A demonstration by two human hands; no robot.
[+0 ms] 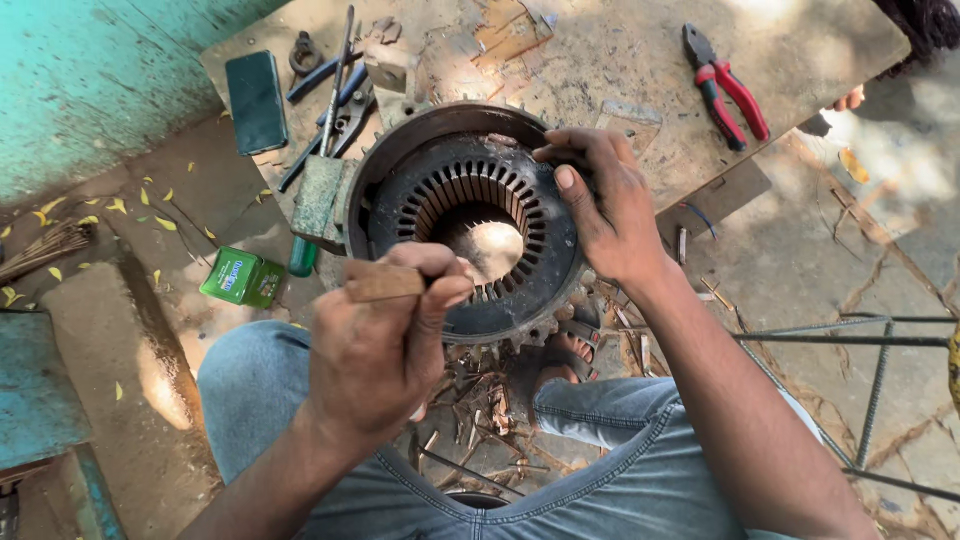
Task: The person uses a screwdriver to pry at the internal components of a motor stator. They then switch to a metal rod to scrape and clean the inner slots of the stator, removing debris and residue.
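The slotted motor stator (470, 215) leans off the table (620, 60) edge over the person's lap; the right hand (605, 205) clamps its upper rim, steadying it, while the left hand (385, 345) pinches a small brown strip (383, 281) at its lower rim, near the slots

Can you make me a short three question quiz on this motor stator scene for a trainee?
1. True or false: the right hand grips the rim of the motor stator.
2. What does the left hand hold? A) a small flat wooden piece B) the red-handled pliers C) the phone
3. Fill in: the red-handled pliers lie on the wooden ____.

Key: 1 true. 2 A, the wooden piece. 3 board.
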